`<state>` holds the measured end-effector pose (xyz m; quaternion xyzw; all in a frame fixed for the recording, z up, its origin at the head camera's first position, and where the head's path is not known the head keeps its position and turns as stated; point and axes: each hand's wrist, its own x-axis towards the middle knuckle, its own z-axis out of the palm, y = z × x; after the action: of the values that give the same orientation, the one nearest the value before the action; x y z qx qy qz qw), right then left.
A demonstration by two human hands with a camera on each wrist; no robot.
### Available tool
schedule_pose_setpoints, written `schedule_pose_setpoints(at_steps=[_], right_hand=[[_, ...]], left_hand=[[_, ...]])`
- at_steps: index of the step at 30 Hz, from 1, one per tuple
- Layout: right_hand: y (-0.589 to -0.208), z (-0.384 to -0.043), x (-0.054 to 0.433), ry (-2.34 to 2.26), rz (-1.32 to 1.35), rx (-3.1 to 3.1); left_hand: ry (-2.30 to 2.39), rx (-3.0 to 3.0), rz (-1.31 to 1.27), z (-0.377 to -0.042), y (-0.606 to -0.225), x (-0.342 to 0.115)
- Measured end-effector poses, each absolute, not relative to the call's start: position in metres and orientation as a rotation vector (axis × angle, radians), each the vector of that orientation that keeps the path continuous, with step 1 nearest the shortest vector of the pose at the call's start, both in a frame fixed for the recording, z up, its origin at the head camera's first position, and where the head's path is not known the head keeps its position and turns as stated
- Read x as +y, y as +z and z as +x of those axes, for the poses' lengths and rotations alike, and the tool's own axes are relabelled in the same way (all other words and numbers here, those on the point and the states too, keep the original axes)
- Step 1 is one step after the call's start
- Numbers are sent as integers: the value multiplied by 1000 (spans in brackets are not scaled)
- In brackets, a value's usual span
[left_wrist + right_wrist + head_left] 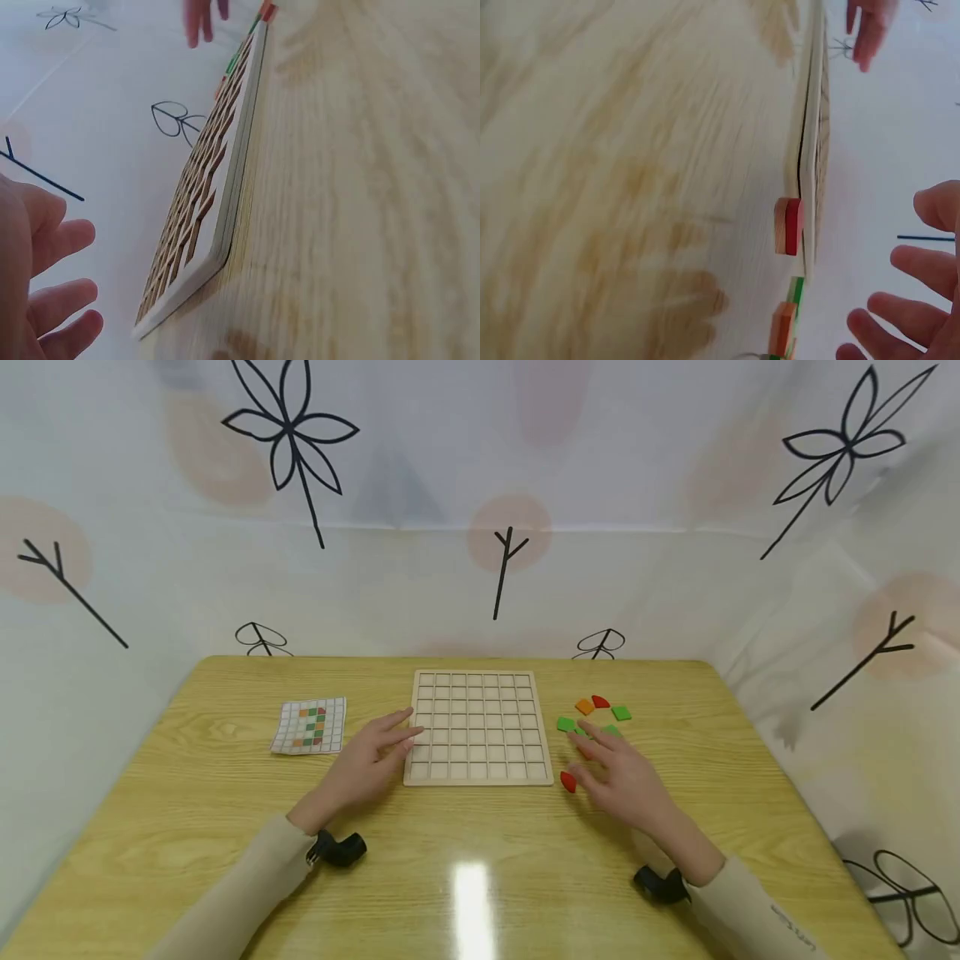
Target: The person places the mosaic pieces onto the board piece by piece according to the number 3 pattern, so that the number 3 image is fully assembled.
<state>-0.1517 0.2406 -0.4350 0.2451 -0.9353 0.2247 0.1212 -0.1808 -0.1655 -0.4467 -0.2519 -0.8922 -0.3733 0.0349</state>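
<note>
A pale wooden grid board [480, 728] with square cells lies mid-table. At its left edge hovers my left hand [369, 762], fingers loosely spread and holding nothing; in the left wrist view those fingers show apart from the board [232, 180]. Over the small pieces on the right is my right hand [626, 781], fingers spread, nothing gripped. Around it lie green squares [621, 713], an orange square [585, 706] and a red quarter-round piece [600, 702]. Another red piece [568, 782] sits near the thumb. Some pieces are partly hidden under the right hand.
A paper card [309, 727] with a coloured grid pattern lies left of the board. The wooden table [405, 877] meets a patterned cloth [420, 585] at the back and sides. A black wrist camera [341, 849] is on the left wrist, another [660, 885] on the right.
</note>
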Motion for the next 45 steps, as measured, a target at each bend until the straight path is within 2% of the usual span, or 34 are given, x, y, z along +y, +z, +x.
schedule_pose_setpoints(at_steps=[6,13,24,34,45], right_hand=[[-443,-154,243,1009,671,-2727],[-449,-154,244,1237,566,-2786],[-453,-156,246,1286,680,-2881],[-451,-158,253,1555,647,-2941],[-452,-163,255,1495,617,-2969]], left_hand=[[-1332,-2741,-710,-195,-454,-167],[-1299,-2835,-704,-212,-463,-168],[-1214,-2865,-823,-222,-468,-173],[-1206,-2884,-904,-225,-471,-178],[-1134,-2885,-951,-227,-465,-177]])
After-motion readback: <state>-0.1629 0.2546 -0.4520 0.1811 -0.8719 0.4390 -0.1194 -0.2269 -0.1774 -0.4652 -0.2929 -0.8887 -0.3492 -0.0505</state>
